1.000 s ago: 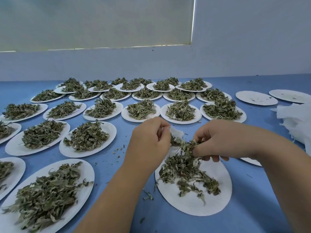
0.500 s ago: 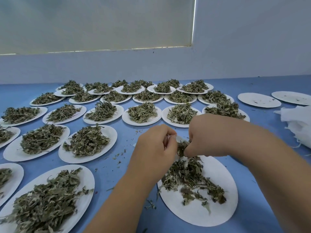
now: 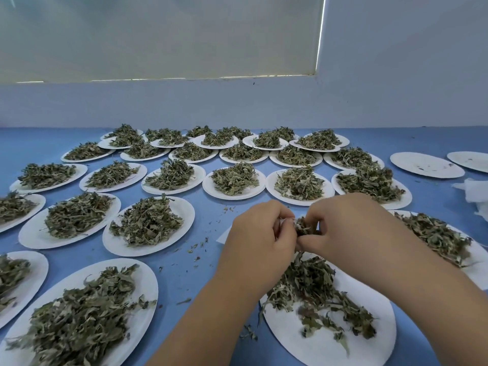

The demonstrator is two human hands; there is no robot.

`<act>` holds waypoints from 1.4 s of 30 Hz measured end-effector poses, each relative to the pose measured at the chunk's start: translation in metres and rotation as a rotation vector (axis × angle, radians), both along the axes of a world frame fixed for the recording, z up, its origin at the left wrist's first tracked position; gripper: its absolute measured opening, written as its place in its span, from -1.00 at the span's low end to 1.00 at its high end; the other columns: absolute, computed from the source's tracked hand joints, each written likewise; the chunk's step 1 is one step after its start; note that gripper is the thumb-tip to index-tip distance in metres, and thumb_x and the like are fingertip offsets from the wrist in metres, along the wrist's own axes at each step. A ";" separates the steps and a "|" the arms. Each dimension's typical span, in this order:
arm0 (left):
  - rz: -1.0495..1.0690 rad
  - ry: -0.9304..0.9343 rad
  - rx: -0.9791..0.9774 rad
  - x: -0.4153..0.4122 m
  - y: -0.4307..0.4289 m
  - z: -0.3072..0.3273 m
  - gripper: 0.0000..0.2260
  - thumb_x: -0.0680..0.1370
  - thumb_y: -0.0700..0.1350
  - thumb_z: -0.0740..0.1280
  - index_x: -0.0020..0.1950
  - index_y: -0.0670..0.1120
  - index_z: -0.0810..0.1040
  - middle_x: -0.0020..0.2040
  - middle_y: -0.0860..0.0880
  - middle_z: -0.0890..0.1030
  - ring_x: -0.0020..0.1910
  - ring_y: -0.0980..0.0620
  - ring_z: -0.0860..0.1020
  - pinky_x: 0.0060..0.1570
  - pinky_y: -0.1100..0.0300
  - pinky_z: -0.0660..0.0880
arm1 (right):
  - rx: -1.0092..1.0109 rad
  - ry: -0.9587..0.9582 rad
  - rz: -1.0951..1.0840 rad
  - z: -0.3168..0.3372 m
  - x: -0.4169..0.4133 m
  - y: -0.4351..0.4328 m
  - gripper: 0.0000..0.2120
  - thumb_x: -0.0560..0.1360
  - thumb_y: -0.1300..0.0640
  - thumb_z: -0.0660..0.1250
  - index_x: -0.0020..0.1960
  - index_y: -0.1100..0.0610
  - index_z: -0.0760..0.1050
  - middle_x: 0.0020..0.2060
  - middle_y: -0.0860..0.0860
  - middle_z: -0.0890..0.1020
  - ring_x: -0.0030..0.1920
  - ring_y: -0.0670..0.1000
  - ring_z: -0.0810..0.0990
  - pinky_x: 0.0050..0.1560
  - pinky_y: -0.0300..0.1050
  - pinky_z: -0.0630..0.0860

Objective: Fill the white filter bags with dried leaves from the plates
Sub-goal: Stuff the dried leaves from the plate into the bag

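Many white plates point(image 3: 148, 250) are sitting in rows on the blue table point(image 3: 184, 281), each one holding a heap of dried leaves point(image 3: 146, 223) that is waiting its turn. Small crumbs of leaf point(image 3: 196, 245) are lying on the table between them.

Near the middle, the left hand point(image 3: 261, 239) is curling round the top of a white filter bag point(image 3: 284, 221) and pinching it. Only a tiny white bit is showing inside its grip, so I cannot tell how full the bag is. I think the hand is holding the bag's mouth up so leaves can go in.

Just beside it, the right hand point(image 3: 340, 228) is pinching a clump of leaves point(image 3: 303, 228) and pushing it at the bag. Both hands are working right over the near plate point(image 3: 369, 347), so I think any leaves that drop are landing back on it.

Far to the right, two plates point(image 3: 425, 165) are lying almost bare, and a pile of soft white stuff point(image 3: 475, 191), maybe more bags, is waiting at the edge
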State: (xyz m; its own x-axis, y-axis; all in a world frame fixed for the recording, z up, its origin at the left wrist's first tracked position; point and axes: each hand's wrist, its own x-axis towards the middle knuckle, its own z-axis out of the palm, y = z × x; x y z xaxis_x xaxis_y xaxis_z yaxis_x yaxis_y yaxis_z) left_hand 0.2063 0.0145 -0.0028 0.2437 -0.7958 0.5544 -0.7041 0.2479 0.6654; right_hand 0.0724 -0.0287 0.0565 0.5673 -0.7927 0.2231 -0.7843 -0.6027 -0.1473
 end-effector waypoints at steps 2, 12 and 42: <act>0.001 0.010 -0.006 0.000 0.000 0.000 -0.92 0.52 -0.12 0.30 -0.14 -0.02 0.58 -0.41 0.08 0.42 -0.32 0.17 0.42 -0.33 0.36 0.35 | 0.036 -0.075 0.007 -0.001 -0.004 0.000 -0.72 0.35 -0.19 0.44 -0.22 -0.01 0.48 -0.37 -0.07 0.54 -0.35 -0.12 0.46 -0.38 -0.23 0.34; 0.006 0.099 -0.010 -0.002 0.000 0.000 -0.89 0.52 -0.19 0.34 -0.14 -0.01 0.62 -0.46 0.08 0.44 -0.42 0.14 0.42 -0.42 0.36 0.32 | 0.157 -0.296 0.052 -0.008 -0.011 0.001 -0.59 0.28 -0.15 0.53 -0.13 -0.08 0.32 -0.38 -0.08 0.54 -0.38 -0.16 0.47 -0.42 -0.30 0.34; -0.077 0.377 0.052 -0.004 0.005 0.007 -0.82 0.54 -0.23 0.33 -0.21 0.01 0.59 -0.44 0.13 0.55 -0.53 0.20 0.46 -0.51 0.33 0.39 | 0.116 -0.522 0.203 -0.012 -0.011 0.000 -0.84 0.37 0.07 0.44 -0.31 -0.06 0.48 -0.30 -0.27 0.54 -0.33 -0.16 0.46 -0.29 -0.32 0.42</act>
State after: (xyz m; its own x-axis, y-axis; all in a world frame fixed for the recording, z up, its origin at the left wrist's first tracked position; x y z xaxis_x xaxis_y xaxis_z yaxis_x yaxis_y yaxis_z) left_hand 0.2024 0.0193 0.0042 0.3610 -0.8444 0.3959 -0.3886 0.2497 0.8869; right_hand 0.0612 -0.0290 0.0441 0.5492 -0.7151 0.4325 -0.4600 -0.6907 -0.5580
